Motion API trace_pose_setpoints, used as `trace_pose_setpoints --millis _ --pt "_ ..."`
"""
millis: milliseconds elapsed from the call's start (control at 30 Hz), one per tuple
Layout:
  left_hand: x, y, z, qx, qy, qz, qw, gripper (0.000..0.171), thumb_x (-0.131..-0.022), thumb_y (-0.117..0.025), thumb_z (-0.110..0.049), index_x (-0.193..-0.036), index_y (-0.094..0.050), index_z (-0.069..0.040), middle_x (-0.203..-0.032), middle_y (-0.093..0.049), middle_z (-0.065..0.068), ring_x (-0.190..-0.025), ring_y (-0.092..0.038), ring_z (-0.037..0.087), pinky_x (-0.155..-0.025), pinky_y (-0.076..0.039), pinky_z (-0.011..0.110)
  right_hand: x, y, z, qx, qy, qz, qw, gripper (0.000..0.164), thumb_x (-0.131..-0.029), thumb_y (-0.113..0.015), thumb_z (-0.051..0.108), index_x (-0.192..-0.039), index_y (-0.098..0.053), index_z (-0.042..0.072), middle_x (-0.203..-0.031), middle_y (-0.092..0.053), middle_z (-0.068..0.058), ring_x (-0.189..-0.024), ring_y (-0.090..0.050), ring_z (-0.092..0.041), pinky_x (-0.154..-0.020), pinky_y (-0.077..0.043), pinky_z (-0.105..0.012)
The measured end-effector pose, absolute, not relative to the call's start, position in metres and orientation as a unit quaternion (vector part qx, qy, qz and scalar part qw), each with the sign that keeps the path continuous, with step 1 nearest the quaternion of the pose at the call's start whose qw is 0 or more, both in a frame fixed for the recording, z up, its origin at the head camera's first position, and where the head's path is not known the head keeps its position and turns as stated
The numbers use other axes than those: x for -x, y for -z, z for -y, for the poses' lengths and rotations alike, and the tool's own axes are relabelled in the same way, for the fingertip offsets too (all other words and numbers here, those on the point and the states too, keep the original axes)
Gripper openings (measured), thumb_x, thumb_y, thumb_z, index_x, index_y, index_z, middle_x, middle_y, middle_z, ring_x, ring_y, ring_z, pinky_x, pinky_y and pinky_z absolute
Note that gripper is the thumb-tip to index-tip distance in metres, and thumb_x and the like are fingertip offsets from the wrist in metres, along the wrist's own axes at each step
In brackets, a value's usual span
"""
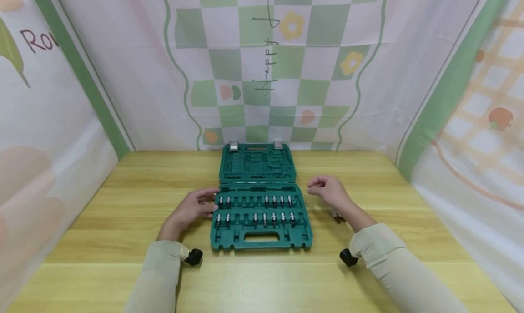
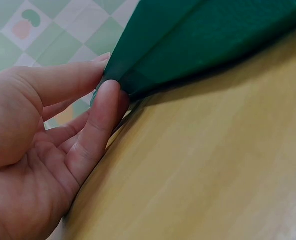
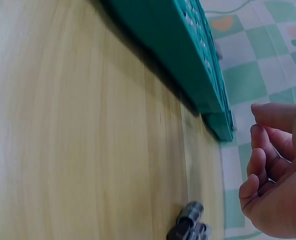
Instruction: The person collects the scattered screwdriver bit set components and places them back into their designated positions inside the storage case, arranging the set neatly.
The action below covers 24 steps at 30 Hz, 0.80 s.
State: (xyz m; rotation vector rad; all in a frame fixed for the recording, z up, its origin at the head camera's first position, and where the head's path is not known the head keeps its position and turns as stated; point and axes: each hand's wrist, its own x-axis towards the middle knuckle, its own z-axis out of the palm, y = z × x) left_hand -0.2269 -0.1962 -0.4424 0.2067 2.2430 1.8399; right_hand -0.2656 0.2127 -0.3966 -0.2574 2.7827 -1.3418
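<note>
A green socket case (image 1: 262, 245) lies opened flat on the table, its lid (image 1: 223, 165) folded back. Two rows of silver-and-dark bit sockets (image 1: 274, 219) sit in the base, with bare slots among them. My left hand (image 1: 190, 209) touches the left side of the case; in the left wrist view its fingertips (image 2: 110, 92) meet the green edge. To the right of the case, my right hand (image 1: 331, 194) hovers with loosely bent fingers and nothing between them. A few loose bit sockets (image 3: 190, 215) lie on the table beneath the right wrist.
The wooden table (image 1: 262, 285) runs back to a printed checkered cloth (image 1: 282, 67). More cloth hangs along the left and right sides. Two grey latches (image 1: 234, 145) stand at the lid's far edge. A black wrist camera (image 1: 194, 257) sits by the left sleeve.
</note>
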Motion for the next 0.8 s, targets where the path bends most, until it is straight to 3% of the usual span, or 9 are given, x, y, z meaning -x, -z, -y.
trace_pose_setpoints --millis 800 --pt "0.228 0.443 0.197 -0.075 -0.631 -0.763 0.117 0.054 -0.092 -0.063 0.002 -0.144 -0.047 -0.006 -0.130 -0.046 0.022 -0.095 -0.060 0.026 -0.078 -0.057 0.038 0.269 0.397 -0.249 0.081 0.389 -0.916 0.064 0.019 -0.093 -0.065 0.017 -0.103 -0.065 0.001 -0.094 -0.060 -0.011 -0.085 -0.055 -0.027 -0.069 -0.046 -0.035"
